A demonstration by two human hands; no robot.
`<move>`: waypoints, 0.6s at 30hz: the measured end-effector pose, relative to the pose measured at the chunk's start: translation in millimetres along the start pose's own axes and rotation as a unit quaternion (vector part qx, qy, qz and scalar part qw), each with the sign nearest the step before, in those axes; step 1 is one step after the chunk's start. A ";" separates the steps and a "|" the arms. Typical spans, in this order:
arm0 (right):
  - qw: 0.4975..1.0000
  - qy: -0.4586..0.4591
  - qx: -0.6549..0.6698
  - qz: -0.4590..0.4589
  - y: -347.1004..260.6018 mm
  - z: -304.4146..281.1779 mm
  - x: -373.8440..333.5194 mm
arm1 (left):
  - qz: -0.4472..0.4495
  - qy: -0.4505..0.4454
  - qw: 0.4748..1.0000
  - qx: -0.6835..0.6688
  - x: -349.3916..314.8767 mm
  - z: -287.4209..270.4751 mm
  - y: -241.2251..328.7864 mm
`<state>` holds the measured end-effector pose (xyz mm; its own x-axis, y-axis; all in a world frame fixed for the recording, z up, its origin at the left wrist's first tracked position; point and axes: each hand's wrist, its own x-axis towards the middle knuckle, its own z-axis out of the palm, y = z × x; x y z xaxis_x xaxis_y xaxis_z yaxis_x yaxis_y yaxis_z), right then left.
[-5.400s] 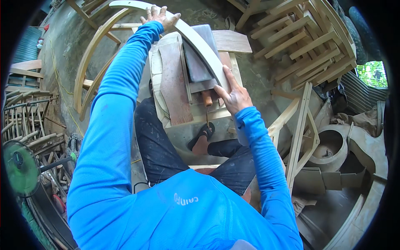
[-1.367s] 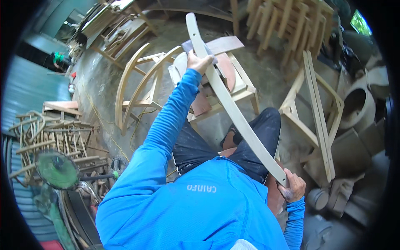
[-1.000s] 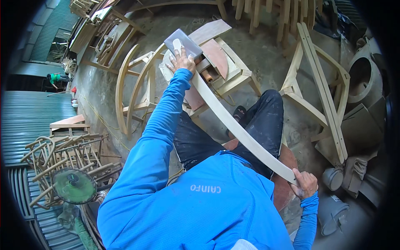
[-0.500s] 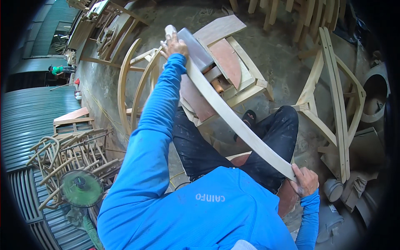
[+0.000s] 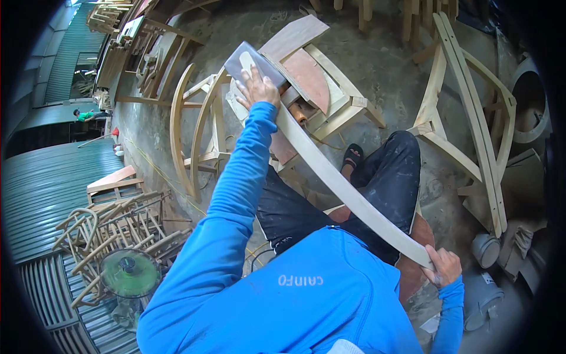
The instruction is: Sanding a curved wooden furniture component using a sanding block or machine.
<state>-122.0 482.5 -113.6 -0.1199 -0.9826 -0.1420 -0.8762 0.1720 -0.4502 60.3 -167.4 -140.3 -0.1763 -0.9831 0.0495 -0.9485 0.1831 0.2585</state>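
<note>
A long, curved pale wooden slat (image 5: pixel 348 183) slants across my lap between both hands. My left hand (image 5: pixel 259 89) holds its far end, fingers spread over the wood, and the tip pokes out past them. That tip lies over a flat grey plate (image 5: pixel 268 69) on a wooden stand (image 5: pixel 339 127); whether they touch I cannot tell. Beneath the plate shows an orange-brown rounded part (image 5: pixel 299 112), partly hidden. At the near end, to the right of my lap, my right hand (image 5: pixel 443 265) has its fingers closed round the slat.
Curved wooden frames stand at the left (image 5: pixel 203 127) and right (image 5: pixel 471 112) of the stand. Stacked chair frames (image 5: pixel 106 230) and a green fan (image 5: pixel 131 272) are lower left. A yellow cord (image 5: pixel 159 171) crosses the floor. One person (image 5: pixel 88 115) in green is far left.
The slat and both hands have shifted to the right and nearer to me. Its far tip has gone from beside the grey plate to over it. My left fingers are now more spread.
</note>
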 end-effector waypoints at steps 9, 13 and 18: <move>0.999 0.009 0.042 -0.023 -2.0 0.4 90.9 | 0.005 0.035 0.999 -0.007 88.0 -11.5 -24.4; 0.998 0.000 0.049 -0.032 7.3 5.5 61.4 | 0.005 0.025 1.000 0.003 47.0 -3.6 -19.3; 0.999 -0.014 0.030 -0.017 11.3 5.7 11.1 | -0.004 0.012 1.000 0.015 -8.5 -4.0 7.2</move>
<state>-130.5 473.9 -125.3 -0.0767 -0.9858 -0.1492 -0.8497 0.1429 -0.5075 56.1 -157.7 -135.0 -0.1626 -0.9841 0.0708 -0.9574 0.1748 0.2299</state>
